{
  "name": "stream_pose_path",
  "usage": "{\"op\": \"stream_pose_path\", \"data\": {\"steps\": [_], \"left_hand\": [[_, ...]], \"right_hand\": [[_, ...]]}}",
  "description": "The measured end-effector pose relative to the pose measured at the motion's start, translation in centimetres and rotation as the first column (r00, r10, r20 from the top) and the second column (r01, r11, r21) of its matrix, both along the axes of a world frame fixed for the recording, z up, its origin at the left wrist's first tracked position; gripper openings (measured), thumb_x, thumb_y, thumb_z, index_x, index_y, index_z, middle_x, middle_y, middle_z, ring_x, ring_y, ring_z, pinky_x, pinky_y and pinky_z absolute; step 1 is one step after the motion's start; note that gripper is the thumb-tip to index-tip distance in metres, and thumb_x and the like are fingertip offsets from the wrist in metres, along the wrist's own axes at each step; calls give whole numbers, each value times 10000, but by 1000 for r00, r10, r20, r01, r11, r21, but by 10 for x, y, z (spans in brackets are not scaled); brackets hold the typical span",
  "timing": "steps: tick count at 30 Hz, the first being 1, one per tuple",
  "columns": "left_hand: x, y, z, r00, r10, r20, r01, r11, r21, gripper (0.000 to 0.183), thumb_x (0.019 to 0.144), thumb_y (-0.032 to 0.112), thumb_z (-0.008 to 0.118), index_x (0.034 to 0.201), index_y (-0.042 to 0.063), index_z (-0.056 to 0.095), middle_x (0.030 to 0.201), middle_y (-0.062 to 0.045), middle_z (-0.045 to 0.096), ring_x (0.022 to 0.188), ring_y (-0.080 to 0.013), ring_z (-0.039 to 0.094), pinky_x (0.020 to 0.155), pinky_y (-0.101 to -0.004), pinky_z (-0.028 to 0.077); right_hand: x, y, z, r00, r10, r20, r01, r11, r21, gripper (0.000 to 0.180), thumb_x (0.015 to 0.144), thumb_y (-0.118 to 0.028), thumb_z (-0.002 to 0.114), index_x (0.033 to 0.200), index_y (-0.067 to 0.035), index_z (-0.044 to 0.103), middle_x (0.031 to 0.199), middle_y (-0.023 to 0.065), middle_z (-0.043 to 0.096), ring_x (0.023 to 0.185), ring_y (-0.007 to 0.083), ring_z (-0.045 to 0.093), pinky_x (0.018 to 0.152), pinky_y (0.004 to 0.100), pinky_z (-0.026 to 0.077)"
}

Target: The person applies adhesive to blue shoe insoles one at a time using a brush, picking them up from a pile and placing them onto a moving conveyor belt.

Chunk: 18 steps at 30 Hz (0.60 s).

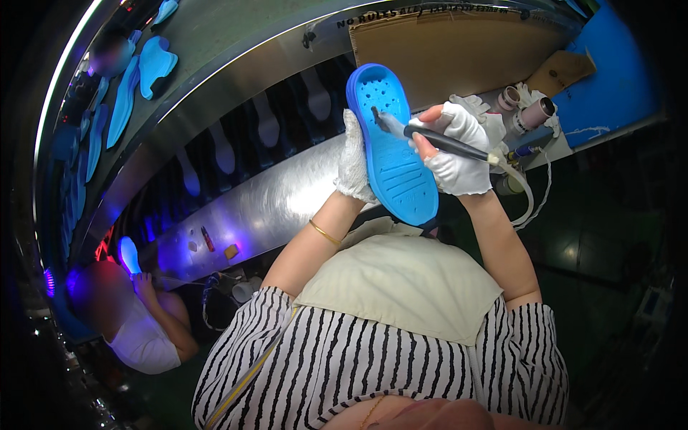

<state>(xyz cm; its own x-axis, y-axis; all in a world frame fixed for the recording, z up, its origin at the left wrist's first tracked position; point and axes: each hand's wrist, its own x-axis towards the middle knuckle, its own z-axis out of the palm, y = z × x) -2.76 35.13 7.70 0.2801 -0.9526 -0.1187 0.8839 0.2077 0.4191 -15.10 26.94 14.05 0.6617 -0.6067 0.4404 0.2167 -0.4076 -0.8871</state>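
A blue shoe sole (400, 166), with small holes at its far end and grooves at its near end, is held up in front of me. My left hand (355, 161), in a white knit glove, grips it along its left edge. In my right hand (457, 148), gloved in white with bare thumb and fingertips showing, is a brush (449, 142) with a black handle and a tube running from its rear end. The dark brush tip is against the sole's inner face, just below the holes. The palm side of my left hand is hidden by the sole.
Ahead runs a metal ledge (279, 185) below a conveyor (231, 59) carrying blue shoe parts (156, 64). A cardboard sheet (457, 59) stands behind the sole. Pinkish containers (532, 114) and white gloves (473, 105) lie right. Another person (145, 333) works at left.
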Motion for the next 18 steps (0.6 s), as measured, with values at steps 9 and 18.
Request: {"op": "stream_pose_path", "data": {"steps": [9, 18], "left_hand": [[10, -8, 6, 992, 109, 68, -102, 990, -95, 873, 797, 757, 315, 1346, 81, 371, 1242, -193, 514, 1116, -360, 520, 969, -485, 425], [32, -4, 32, 983, -90, -161, 9, 896, -445, 913, 763, 774, 372, 1351, 75, 363, 1256, -194, 502, 1149, -380, 489, 997, -514, 388]], "right_hand": [[-11, 17, -2, 997, 60, -42, -61, 997, -41, 229, 709, 37, 672, 914, -34, 599, 758, 53, 595, 644, 128, 579, 610, 244, 477], [-13, 7, 9, 985, 139, -106, -135, 990, 42, 166, 754, 13, 676, 891, -34, 595, 771, 24, 617, 684, 62, 560, 631, 211, 465]]}}
